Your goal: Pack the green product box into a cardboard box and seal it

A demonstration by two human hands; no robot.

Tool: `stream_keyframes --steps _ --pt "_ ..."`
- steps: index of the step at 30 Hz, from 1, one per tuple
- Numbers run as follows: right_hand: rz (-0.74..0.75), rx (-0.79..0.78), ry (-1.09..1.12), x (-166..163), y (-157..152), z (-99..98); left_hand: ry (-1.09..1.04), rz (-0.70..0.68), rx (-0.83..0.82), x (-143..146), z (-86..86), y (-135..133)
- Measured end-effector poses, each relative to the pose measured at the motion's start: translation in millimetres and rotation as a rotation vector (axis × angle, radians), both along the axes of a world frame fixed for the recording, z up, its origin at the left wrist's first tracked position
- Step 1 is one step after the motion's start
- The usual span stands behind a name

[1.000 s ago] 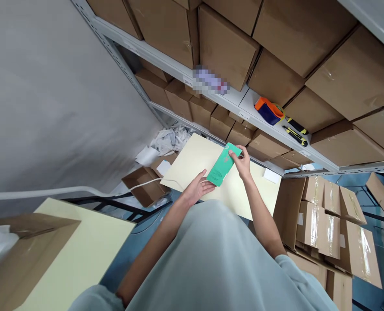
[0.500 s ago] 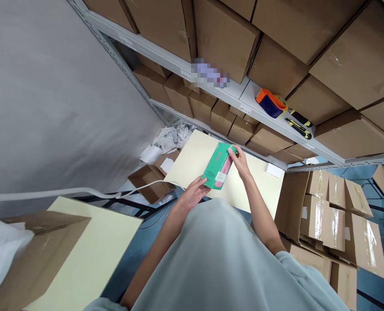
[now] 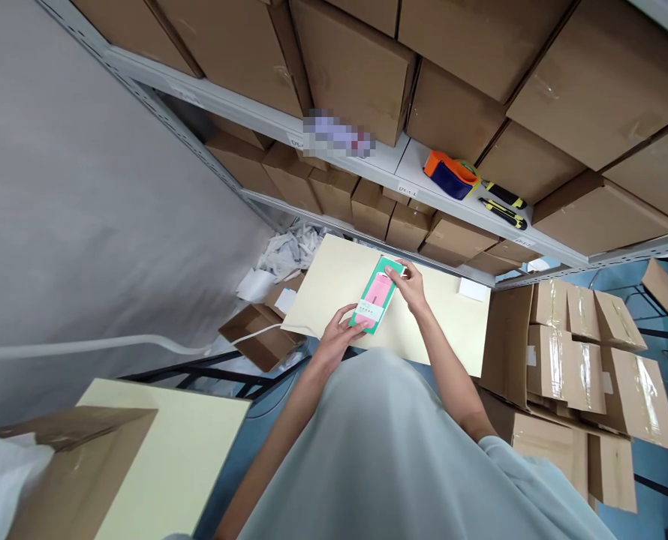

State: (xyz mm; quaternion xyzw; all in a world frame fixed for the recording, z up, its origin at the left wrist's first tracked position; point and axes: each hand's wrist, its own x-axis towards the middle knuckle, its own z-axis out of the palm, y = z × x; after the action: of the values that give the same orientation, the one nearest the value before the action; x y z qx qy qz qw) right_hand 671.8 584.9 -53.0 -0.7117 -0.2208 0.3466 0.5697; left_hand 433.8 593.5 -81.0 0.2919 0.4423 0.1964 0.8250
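Observation:
Between my two hands is a small green box (image 3: 377,294) with a pink picture and a pale label on the face turned up to me. My left hand (image 3: 338,334) grips its lower left end, thumb on the front near the label. At the upper right end, my right hand (image 3: 410,285) holds the box with the thumb on its face and fingers behind the edge. The box is tilted over a cream tabletop (image 3: 435,322).
A shelf rack with cardboard boxes (image 3: 350,67) rises behind the table. On its ledge lie an orange and blue tape dispenser (image 3: 451,174) and cutters (image 3: 503,213). Taped cartons (image 3: 573,352) stand at right. A white cable (image 3: 142,343) crosses at left, near an open carton (image 3: 258,336).
The green box has been turned in my hands, so its pink-pictured face now points up instead of the mostly green side. Both hands stay on it. The view has shifted slightly.

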Motion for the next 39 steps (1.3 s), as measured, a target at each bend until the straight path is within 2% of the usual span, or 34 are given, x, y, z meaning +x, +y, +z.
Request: stream_keyframes --steps 3,7,10,12,15,19,22,24,29,32,34,39 --pt "0.047 -0.007 0.059 4 -6 3.8 -0.031 0.027 -0.048 -6 -3.6 5" --pt "0.200 0.050 0.187 11 -17 17.2 -0.156 0.046 -0.256 -18 -9.4 12" --pt "0.267 0.068 0.246 8 -17 23.1 -0.205 -0.003 -0.350 -24 -9.7 15" --pt "0.231 0.066 0.228 3 -12 22.6 -0.236 -0.070 -0.363 -26 -8.2 16" --pt "0.134 0.025 0.159 -7 -3 16.7 -0.231 -0.114 -0.248 -26 -5.8 16" --pt "0.035 -0.047 0.123 -18 7 7.6 -0.112 -0.044 -0.015 -22 -4.1 16" --pt "0.029 -0.041 0.086 -22 8 8.4 -0.084 -0.011 0.016 -23 -3.9 19" --pt "0.090 -0.003 0.073 -22 6 14.3 -0.147 0.005 -0.050 -27 -5.5 20" --pt "0.284 0.093 0.159 -20 0 35.2 -0.258 0.059 -0.338 -41 -14.1 17" --pt "0.285 0.083 0.180 -24 1 39.3 -0.286 0.017 -0.409 -42 -13.8 15" --pt "0.222 0.055 0.144 -27 4 37.1 -0.298 0.007 -0.356 -39 -10.0 15" --pt "0.072 -0.012 0.111 -27 3 26.7 -0.189 0.034 -0.067 -31 0.2 19"
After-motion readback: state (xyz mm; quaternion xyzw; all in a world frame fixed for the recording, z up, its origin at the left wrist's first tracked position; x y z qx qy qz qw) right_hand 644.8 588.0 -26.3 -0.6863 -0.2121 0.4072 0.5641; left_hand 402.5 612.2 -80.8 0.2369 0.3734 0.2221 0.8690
